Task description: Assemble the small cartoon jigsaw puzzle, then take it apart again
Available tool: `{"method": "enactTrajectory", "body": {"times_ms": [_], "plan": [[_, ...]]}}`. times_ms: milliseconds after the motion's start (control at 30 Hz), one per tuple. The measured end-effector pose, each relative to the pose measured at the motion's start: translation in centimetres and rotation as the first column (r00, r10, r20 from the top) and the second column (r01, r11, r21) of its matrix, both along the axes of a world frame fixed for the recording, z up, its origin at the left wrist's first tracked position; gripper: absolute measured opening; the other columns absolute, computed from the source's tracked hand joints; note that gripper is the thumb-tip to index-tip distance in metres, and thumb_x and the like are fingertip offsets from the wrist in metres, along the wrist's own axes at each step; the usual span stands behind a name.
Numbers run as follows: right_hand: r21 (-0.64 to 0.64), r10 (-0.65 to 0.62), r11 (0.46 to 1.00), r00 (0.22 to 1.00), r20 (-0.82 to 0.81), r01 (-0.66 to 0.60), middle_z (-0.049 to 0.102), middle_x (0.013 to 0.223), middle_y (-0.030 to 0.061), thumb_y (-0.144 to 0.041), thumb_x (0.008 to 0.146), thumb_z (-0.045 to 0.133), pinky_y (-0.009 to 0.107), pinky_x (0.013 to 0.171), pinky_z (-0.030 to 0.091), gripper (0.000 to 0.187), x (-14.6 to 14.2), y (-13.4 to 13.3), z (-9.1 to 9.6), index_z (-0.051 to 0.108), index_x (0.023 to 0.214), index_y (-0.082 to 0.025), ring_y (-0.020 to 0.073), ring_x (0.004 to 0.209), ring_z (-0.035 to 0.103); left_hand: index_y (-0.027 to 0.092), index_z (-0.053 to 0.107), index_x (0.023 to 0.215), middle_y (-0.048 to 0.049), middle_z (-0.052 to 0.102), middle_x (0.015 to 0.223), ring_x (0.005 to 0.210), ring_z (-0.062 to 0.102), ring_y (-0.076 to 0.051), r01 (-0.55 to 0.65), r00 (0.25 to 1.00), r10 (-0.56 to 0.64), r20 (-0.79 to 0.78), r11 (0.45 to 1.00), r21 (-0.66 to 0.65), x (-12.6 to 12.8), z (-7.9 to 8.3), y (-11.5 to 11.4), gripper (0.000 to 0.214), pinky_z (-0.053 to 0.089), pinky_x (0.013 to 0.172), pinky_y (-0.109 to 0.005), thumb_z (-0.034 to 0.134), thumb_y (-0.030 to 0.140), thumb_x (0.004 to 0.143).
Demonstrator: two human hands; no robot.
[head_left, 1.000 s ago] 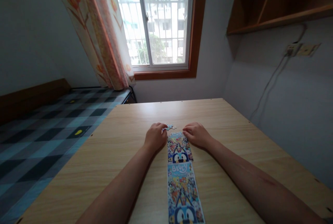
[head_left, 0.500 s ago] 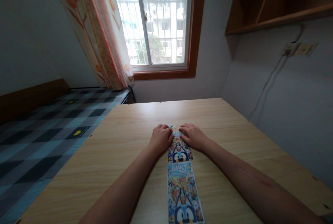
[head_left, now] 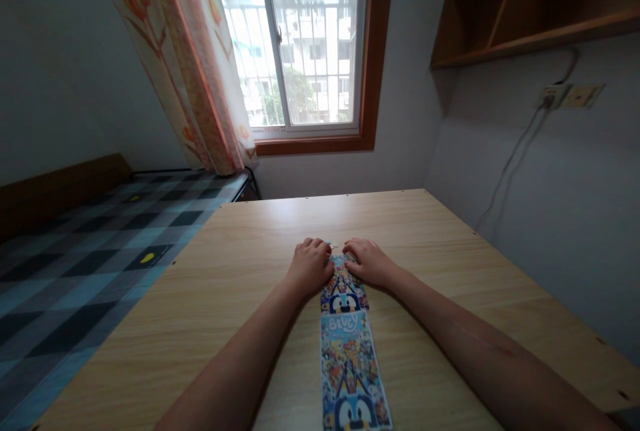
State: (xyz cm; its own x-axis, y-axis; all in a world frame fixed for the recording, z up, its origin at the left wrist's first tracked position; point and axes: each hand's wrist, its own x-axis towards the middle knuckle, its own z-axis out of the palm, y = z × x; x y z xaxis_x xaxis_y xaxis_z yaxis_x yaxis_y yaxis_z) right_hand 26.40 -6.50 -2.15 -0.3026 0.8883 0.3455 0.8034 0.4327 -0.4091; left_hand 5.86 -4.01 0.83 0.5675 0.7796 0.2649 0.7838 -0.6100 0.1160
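Observation:
A partly assembled jigsaw puzzle (head_left: 344,284) with a blue cartoon dog's face lies flat on the wooden table, its far edge uneven. My left hand (head_left: 311,263) rests palm down along its left side, thumb at the edge and fingers bent loosely. On the opposite side my right hand (head_left: 367,259) touches the puzzle's upper right, thumb apart from the curved fingers. Beyond the puzzle, between both hands, are a few small loose puzzle pieces (head_left: 334,245). Directly below sits a printed reference picture (head_left: 353,364) lettered "Bluey". Whether a small piece is under my fingertips is hidden.
The light wooden table (head_left: 240,251) reaches toward the window (head_left: 315,51). A bed with a checked cover (head_left: 100,244) stands along the left. A wooden shelf (head_left: 500,11) hangs at upper right, above a wall socket (head_left: 555,94) with a cable.
The hands stay by the puzzle with only slight finger shifts; my right fingers are a little more bent. The view has moved very slightly.

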Motion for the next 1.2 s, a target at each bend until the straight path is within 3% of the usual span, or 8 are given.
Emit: {"method": "enactTrajectory", "body": {"times_ms": [200,367,567,800,1000,1200], "plan": [[0.012,0.038,0.999,0.998,0.04,-0.039,0.068,0.121,0.0091,-0.026,0.085,0.064,0.04,0.106,0.037,0.026,0.1,-0.1,0.2,0.067,0.111,-0.02,0.0251,0.119,0.057,0.02,0.064,0.099,-0.0077,0.07,0.104,0.104,0.058,-0.027,0.029,0.998,-0.03,0.055,0.999,0.025,-0.1,-0.2,-0.2,0.016,0.041,0.091,-0.039,0.061,0.023,0.084],[0.034,0.017,0.999,1.0,0.016,-0.017,0.071,0.109,0.0077,-0.027,0.086,0.066,0.036,0.098,0.042,0.023,0.2,-0.3,0.3,0.067,0.108,-0.02,0.0233,0.109,0.061,0.02,0.063,0.095,-0.0063,0.07,0.093,0.094,0.061,-0.024,0.048,0.996,-0.051,0.079,0.998,0.039,-0.1,-0.6,0.1,0.009,0.041,0.087,-0.036,0.055,0.02,0.089],[0.116,0.04,0.993,0.997,-0.066,-0.032,0.072,0.099,0.0058,-0.017,0.087,0.062,0.033,0.091,0.044,0.01,0.2,-0.3,0.3,0.069,0.093,-0.02,0.0206,0.099,0.063,0.021,0.064,0.094,-0.0055,0.07,0.088,0.089,0.062,-0.022,0.073,0.989,-0.082,0.119,0.994,0.078,-0.2,-0.5,-0.1,0.012,0.042,0.087,-0.035,0.053,0.02,0.093],[0.201,0.023,0.98,0.997,-0.079,-0.007,0.072,0.091,0.0054,-0.016,0.087,0.062,0.034,0.088,0.045,0.008,0.1,-0.5,0.5,0.069,0.086,-0.021,0.0214,0.092,0.063,0.021,0.065,0.093,-0.0046,0.072,0.088,0.086,0.062,-0.022,0.082,0.979,-0.107,0.175,0.986,0.147,-0.2,-0.4,-0.3,0.011,0.042,0.084,-0.036,0.055,0.019,0.093],[0.201,-0.069,0.975,0.991,-0.114,0.091,0.073,0.091,0.0038,-0.014,0.085,0.063,0.034,0.087,0.044,0.011,0.5,-0.2,0.1,0.069,0.088,-0.022,0.0213,0.09,0.063,0.021,0.067,0.093,-0.0056,0.073,0.09,0.089,0.063,-0.023,-0.121,0.968,0.08,0.237,0.979,0.165,-1.2,-0.1,0.5,0.014,0.043,0.085,-0.037,0.053,0.018,0.092],[0.227,-0.111,0.964,0.986,-0.123,0.137,0.073,0.09,0.0045,-0.014,0.086,0.064,0.034,0.087,0.044,0.012,0.8,0.1,0.2,0.073,0.086,-0.022,0.0217,0.09,0.062,0.022,0.073,0.094,-0.0042,0.076,0.09,0.086,0.066,-0.022,-0.25,0.918,0.249,0.307,0.968,-0.039,-2.2,-0.9,2.5,0.016,0.047,0.08,-0.033,0.058,0.024,0.09]]}}
